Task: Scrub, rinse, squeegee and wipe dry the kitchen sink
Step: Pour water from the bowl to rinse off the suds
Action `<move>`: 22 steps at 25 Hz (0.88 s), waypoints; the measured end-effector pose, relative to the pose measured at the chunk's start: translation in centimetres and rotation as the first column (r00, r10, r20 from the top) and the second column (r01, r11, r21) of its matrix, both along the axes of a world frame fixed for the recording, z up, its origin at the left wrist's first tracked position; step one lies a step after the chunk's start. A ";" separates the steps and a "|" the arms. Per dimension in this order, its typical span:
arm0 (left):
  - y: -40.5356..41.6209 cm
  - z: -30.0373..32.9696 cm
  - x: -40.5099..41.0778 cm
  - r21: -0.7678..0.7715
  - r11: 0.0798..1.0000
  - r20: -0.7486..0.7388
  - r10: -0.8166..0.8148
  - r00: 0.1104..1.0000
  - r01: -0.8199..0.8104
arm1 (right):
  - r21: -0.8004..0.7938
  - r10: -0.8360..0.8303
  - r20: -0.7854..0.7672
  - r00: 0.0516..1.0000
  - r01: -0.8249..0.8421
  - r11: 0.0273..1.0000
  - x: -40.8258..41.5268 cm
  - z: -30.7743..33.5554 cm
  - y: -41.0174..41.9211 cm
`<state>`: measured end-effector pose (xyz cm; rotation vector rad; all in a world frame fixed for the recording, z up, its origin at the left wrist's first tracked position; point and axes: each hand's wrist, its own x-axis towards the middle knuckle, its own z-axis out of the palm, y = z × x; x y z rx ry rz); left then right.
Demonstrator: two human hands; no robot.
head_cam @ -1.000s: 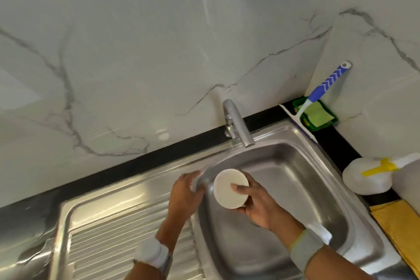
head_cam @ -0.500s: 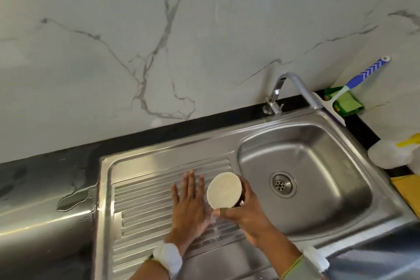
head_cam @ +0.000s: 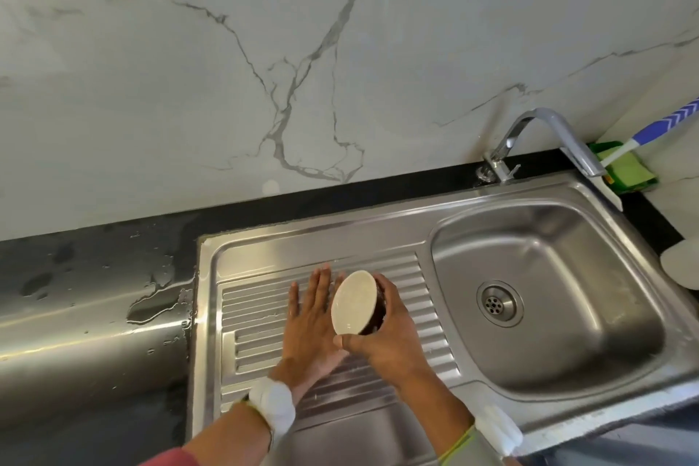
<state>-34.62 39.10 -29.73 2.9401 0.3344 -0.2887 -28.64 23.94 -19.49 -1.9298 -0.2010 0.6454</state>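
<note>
Both hands have moved from the basin (head_cam: pixel 544 299) to the ribbed drainboard (head_cam: pixel 412 299) of the sink (head_cam: pixel 340 235), left of the basin. Left hand (head_cam: pixel 310 325) lies flat on the ribs, fingers straight, its grip open. Right hand (head_cam: pixel 386 337) keeps its grip closed around a round cup (head_cam: pixel 355 303), tilted, pale bottom toward the camera, just beside the left fingers. Behind the basin stands the tap (head_cam: pixel 544 136). Left of the sink, the counter (head_cam: pixel 94 276) is wet.

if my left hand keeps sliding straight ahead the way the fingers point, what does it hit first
Probably nothing soon. The left hand lies flat on the ribbed drainboard, fingers pointing toward the wall. Ahead are bare ribs, then the sink's raised back rim, likely the first thing met.
</note>
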 end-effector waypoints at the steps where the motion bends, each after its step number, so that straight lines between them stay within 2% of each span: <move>1: 0.1 -0.1 -0.5 0.012 1.000 0.032 -0.023 0.999 0.023 | -0.020 0.021 0.034 0.999 -0.021 1.000 0.0 0.3 0.6; 3: 1.7 0.7 -0.9 0.057 0.994 -0.006 -0.092 0.996 0.092 | -0.054 0.056 0.083 0.995 -0.051 0.997 0.1 0.8 1.6; 6: 5.0 1.4 0.6 0.095 0.995 -0.015 0.025 1.000 -0.023 | -0.120 0.090 0.153 0.984 -0.072 0.990 -0.2 0.7 2.8; 8: 5.0 1.2 -0.2 0.094 0.996 -0.047 0.005 0.999 0.000 | -0.154 0.120 0.194 0.974 -0.091 0.984 -0.9 0.9 3.3; 10: 5.2 1.1 -0.7 0.113 0.993 -0.006 -0.045 0.999 0.045 | -0.188 0.169 0.249 0.954 -0.123 0.974 -1.0 1.3 4.2; 14: 6.0 2.0 1.5 0.092 0.994 -0.048 0.065 0.997 -0.060 | -0.380 0.369 0.416 0.831 -0.210 0.901 -1.2 1.8 6.6; 16: 5.2 2.0 0.6 0.097 0.995 0.004 -0.039 0.999 0.039 | -0.473 0.481 0.453 0.750 -0.255 0.843 -1.3 2.0 7.3; 18: 6.5 2.0 -0.2 0.112 0.984 0.002 -0.138 0.990 0.137 | -0.498 0.539 0.492 0.683 -0.288 0.818 -1.6 1.6 6.8; 21: 8.1 2.3 0.8 0.125 0.992 -0.017 -0.028 0.999 0.030 | -0.536 0.568 0.534 0.627 -0.268 0.800 -1.6 0.6 4.2; 22: 7.4 2.3 0.7 0.113 0.991 -0.010 -0.071 0.997 0.071 | -0.547 0.572 0.541 0.617 -0.259 0.796 -1.6 0.2 3.2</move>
